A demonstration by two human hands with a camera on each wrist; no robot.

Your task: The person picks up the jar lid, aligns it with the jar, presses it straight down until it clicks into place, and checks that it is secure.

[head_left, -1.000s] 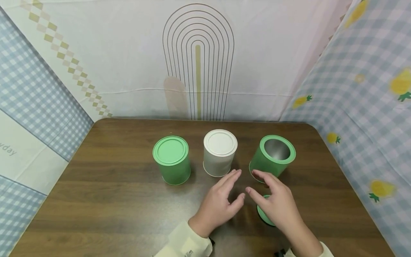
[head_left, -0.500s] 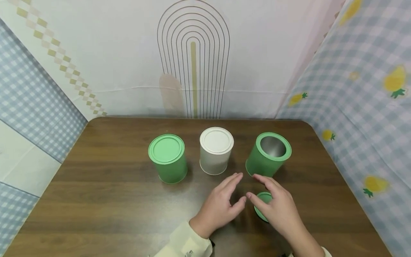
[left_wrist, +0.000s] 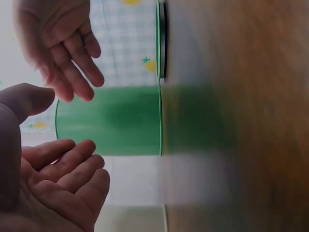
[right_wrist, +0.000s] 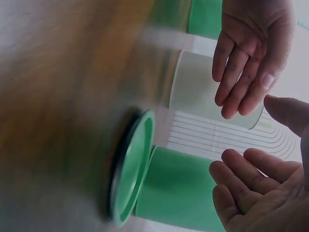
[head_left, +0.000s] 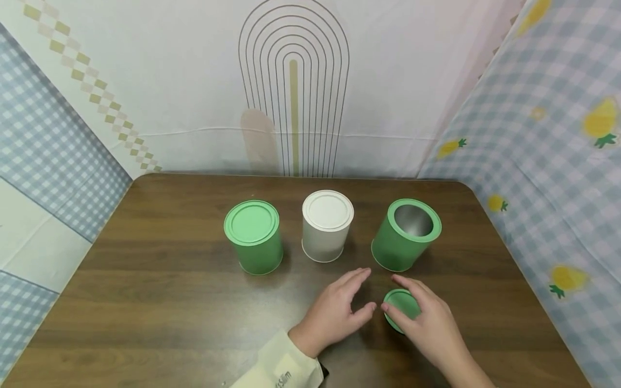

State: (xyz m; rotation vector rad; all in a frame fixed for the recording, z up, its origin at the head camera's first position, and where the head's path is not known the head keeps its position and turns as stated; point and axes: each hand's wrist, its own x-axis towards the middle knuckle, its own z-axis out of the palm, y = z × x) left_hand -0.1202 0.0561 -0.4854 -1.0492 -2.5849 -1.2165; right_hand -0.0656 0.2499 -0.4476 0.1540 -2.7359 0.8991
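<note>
Both hands hover over the table, palms facing each other, holding nothing. My left hand (head_left: 335, 312) is in front of the white can (head_left: 326, 240), fingers extended and thumb apart. My right hand (head_left: 432, 323) is above and partly hides a round green lid (head_left: 400, 303); in the right wrist view the lid (right_wrist: 133, 169) lies on the tabletop. Behind the right hand stands an uncovered green can (head_left: 395, 245), its metal inside showing. A second green can (head_left: 260, 253), lidded, stands at the left, and the white can between the two has its lid on.
The brown wooden table (head_left: 160, 302) has rounded far corners. A white patterned cloth (head_left: 194, 91) hangs behind it. Checked cloth with pineapples (head_left: 548, 178) hangs along the right side, and blue checked cloth (head_left: 53, 145) along the left.
The right hand has shifted slightly right and toward the body, showing more of the lid. The left hand has come slightly nearer the body. The camera view shifted a little; the cans stayed put.
</note>
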